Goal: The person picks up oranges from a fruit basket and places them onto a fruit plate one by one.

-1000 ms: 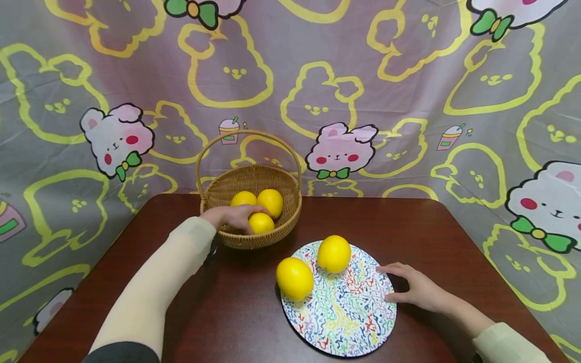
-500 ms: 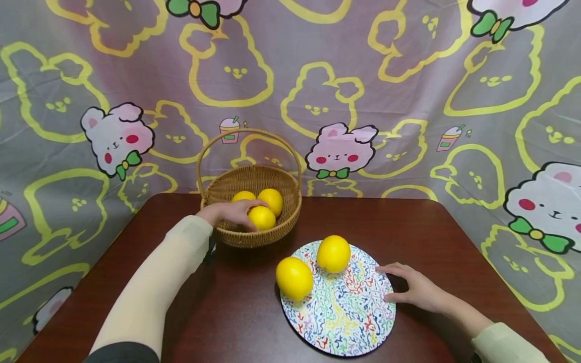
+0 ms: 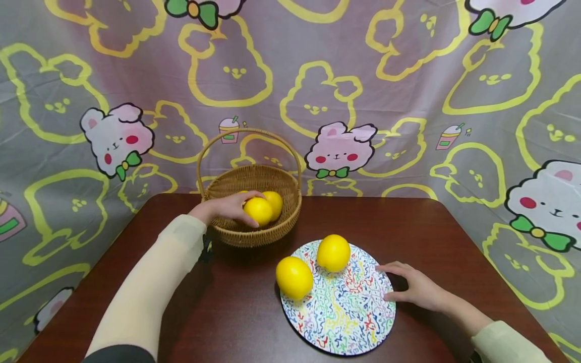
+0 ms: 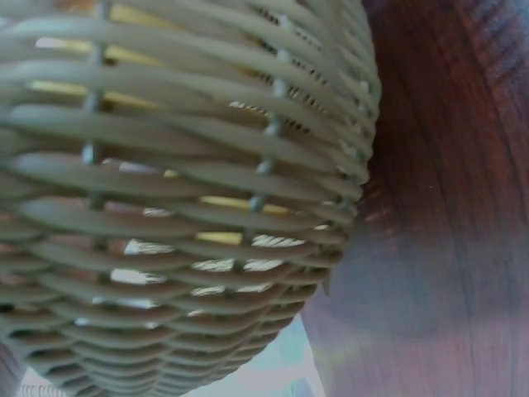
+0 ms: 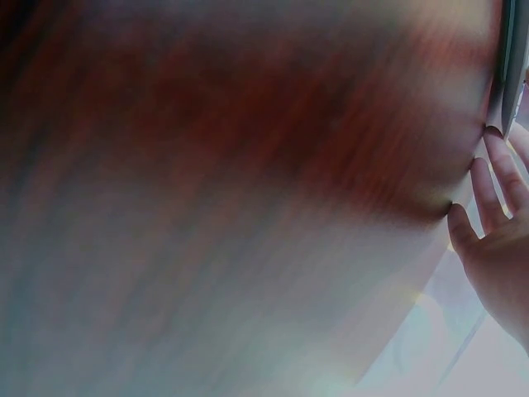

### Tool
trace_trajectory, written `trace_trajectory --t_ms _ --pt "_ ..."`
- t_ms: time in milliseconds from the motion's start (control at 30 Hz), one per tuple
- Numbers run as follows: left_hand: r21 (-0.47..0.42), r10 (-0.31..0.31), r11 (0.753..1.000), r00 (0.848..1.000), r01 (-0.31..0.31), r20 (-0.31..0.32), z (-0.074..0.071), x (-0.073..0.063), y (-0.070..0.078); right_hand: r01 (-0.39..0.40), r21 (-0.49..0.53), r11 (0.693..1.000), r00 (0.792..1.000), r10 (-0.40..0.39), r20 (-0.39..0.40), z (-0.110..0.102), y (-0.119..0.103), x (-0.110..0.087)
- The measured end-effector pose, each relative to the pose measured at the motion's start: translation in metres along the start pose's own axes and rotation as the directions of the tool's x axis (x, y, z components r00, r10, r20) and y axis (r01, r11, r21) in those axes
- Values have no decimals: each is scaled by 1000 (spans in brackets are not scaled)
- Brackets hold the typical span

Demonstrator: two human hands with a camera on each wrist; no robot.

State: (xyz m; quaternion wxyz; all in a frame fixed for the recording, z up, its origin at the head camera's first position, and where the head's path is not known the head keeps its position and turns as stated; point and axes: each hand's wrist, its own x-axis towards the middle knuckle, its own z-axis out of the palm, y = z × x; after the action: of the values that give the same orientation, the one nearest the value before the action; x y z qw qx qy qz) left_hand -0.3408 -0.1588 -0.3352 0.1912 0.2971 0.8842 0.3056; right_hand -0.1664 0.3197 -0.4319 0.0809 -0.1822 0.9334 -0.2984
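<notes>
In the head view my left hand (image 3: 225, 207) reaches over the wicker basket (image 3: 245, 239) and grips a lemon (image 3: 258, 212), thumb at its near side and fingers at its far side. Behind it sits a second lemon (image 3: 274, 203), with a third mostly hidden by the hand. My right hand (image 3: 419, 290) touches the right rim of a round plate (image 3: 345, 322) with colourful squiggles, thumb and fingers spread apart. Two lemons lie on the plate, one at its left edge (image 3: 294, 278) and one near the back (image 3: 333, 253). The right wrist view shows the extended fingers (image 5: 486, 190) beside the plate's edge.
The basket's tall arched handle (image 3: 247, 131) rises over its contents. All stands on a dark red-brown wooden table (image 3: 386, 217), with a cartoon-printed cloth (image 3: 281, 75) hanging behind. The basket's woven side (image 4: 182, 190) fills much of the left wrist view.
My left hand has drawn the gripped lemon slightly up and left inside the basket, so it now overlaps the lemons behind. The right hand and plate have stayed where they were.
</notes>
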Motion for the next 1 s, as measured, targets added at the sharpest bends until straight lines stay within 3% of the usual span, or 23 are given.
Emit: trace_trajectory --t_ms 300,1000 --pt "-23 57 998 998 -57 -32 -5 -4 1 20 -2 1000 1000 -20 -2 0 1 -1" --pt "-10 148 989 985 -149 -89 -13 -20 28 16 1 1000 1000 -16 -7 0 -2 -2"
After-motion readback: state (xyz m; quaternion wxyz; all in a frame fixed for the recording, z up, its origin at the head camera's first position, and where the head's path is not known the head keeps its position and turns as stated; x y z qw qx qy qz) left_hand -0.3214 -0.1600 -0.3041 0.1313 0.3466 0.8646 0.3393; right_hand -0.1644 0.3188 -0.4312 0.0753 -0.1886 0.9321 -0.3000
